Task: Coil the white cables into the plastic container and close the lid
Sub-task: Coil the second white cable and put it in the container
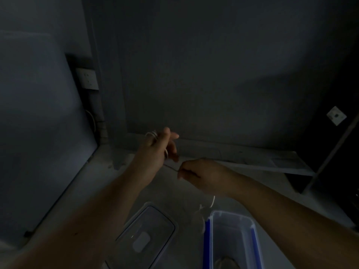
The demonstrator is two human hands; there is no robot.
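The scene is dim. My left hand point(162, 147) is raised above the counter with loops of white cable point(152, 134) wound around its fingers. My right hand point(200, 174) sits just to its right and lower, pinching a taut stretch of the same cable. The loose end point(212, 201) hangs below my right wrist down towards the counter. The clear plastic container point(232, 220) with blue side clips stands open at the bottom right; something pale lies at its bottom. Its clear lid point(147, 235) lies flat on the counter to the left of it.
A pale counter point(174, 191) runs to a dark wall behind. A tall panel point(38, 133) stands at the left beside a wall socket point(87, 78). A flat board point(252, 162) lies along the back. A second socket plate point(336, 115) sits far right.
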